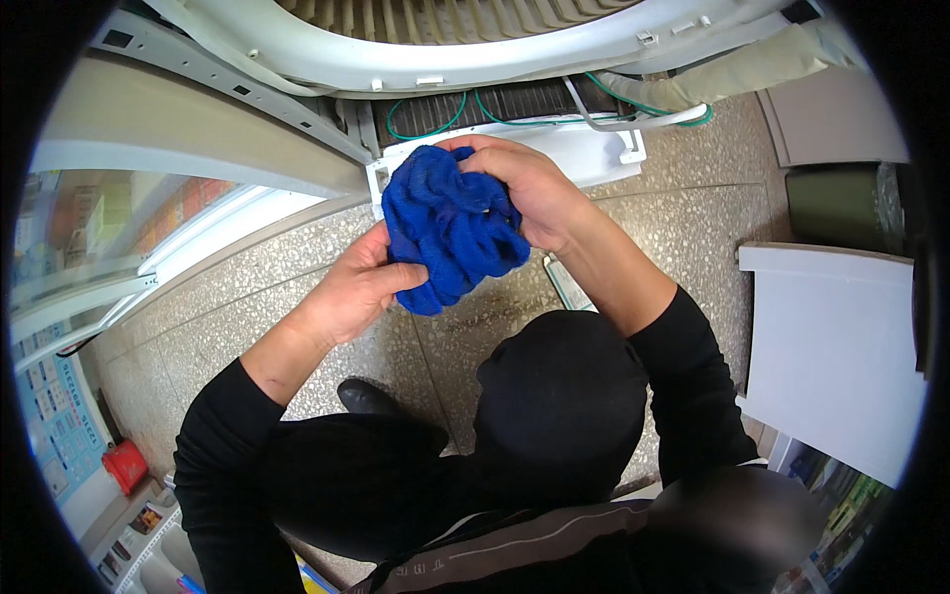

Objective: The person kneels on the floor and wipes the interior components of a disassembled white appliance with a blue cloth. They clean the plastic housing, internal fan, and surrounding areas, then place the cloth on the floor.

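A crumpled blue cloth (455,233) is bunched up between my two hands, above the floor. At its lower left edge, my left hand (361,282) grips it with the thumb laid on top. My right hand (529,188) is closed on the upper right side of the cloth, and its fingertips are partly hidden in the folds. Just beyond the cloth lies a white plastic panel (584,158), below a large white appliance (475,59) with a curved rim and a slatted inside.
Green wire (430,124) loops under the appliance, and a wrapped pipe (737,74) runs off to the right. A glass-fronted cabinet (168,208) stands at left, a white cabinet (831,337) at right. On the speckled floor (247,297), a flat pale object (569,284) lies beneath my right forearm.
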A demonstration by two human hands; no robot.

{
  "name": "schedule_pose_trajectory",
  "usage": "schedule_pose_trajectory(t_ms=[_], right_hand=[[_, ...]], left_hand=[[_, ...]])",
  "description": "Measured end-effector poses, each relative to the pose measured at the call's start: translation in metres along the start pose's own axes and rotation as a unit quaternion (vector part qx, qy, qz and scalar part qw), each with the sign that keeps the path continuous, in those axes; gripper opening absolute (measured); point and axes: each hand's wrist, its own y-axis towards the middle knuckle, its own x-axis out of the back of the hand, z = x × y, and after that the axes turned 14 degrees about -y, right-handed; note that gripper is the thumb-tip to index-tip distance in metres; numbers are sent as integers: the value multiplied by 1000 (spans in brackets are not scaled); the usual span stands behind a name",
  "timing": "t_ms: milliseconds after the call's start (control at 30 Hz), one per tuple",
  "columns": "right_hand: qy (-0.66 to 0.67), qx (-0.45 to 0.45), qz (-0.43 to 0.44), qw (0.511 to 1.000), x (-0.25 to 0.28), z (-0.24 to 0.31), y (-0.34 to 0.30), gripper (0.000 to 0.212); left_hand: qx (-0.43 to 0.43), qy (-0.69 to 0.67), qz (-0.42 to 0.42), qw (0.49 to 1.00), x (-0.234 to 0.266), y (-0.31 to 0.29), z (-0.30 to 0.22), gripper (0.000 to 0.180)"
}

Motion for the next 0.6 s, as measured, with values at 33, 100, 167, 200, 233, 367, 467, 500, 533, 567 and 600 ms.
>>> schedule_pose_trajectory(t_ms=[33, 100, 167, 200, 233, 367, 467, 500, 533, 567, 600], right_hand=[[-1, 0, 2, 1000, 0, -1, 0, 34], [-5, -11, -2, 1000, 1, -2, -1, 34], [-4, -12, 3, 1000, 3, -4, -3, 35], [0, -10, 11, 1000, 4, -6, -3, 35], [4, 0, 20, 1000, 5, -8, -3, 35], [78, -24, 14, 997, 7, -21, 4, 32], [130, -40, 48, 990, 16, -31, 9, 36], [116, -40, 67, 990, 21, -33, 8, 38], [88, -59, 49, 993, 27, -34, 7, 41], [144, -17, 105, 984, 32, -35, 2, 43], [185, 7, 124, 975, 37, -35, -4, 44]], left_hand=[[-1, 0, -6, 1000, 1, 0, 0, 47], [-1, -3, -13, 1000, 4, 0, -2, 48], [-1, -9, -8, 1000, 5, -1, -5, 49], [3, -24, -28, 999, 5, -2, -6, 48], [6, -38, -37, 999, 5, -2, -8, 48], [-41, -27, -124, 991, -8, 1, -9, 39], [-128, -30, -184, 974, -14, 0, -16, 28], [-122, -59, -237, 962, -13, 0, -21, 23], [-142, -74, -239, 958, -11, -2, -26, 20], [-152, -67, -234, 958, -8, -4, -29, 19], [-156, -68, -220, 961, -4, -7, -32, 19]])
